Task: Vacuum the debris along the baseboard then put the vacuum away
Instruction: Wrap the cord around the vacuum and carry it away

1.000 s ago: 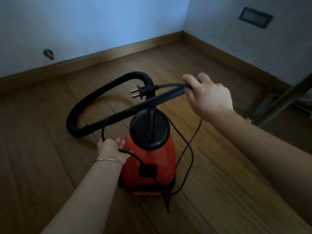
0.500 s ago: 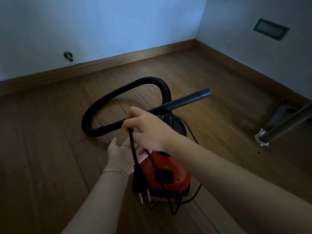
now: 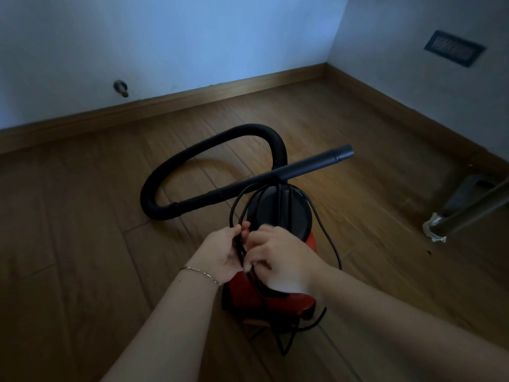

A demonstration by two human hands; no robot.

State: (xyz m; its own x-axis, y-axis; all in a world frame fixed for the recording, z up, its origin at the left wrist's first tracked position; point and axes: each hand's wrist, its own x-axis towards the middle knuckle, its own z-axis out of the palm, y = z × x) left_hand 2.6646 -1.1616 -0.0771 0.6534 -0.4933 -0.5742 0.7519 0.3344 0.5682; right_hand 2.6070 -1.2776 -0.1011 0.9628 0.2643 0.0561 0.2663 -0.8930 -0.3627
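Near the corner of the room, on the wooden floor (image 3: 82, 244), stands the red vacuum (image 3: 275, 296), well apart from the baseboard (image 3: 192, 97). Its black hose (image 3: 192, 155) arcs up from the top and loops round to the left, ending in a straight tube (image 3: 303, 164) that lies across above the black lid (image 3: 278, 213). Both hands meet over the vacuum's near side: the left hand (image 3: 220, 252), a thin bracelet (image 3: 201, 274) at its wrist, has its fingers curled round gathered loops of black cord (image 3: 327, 238), and the right hand (image 3: 283, 260) has its fingers bent tight on the same strands. More cord hangs down the right side and trails onto the floor
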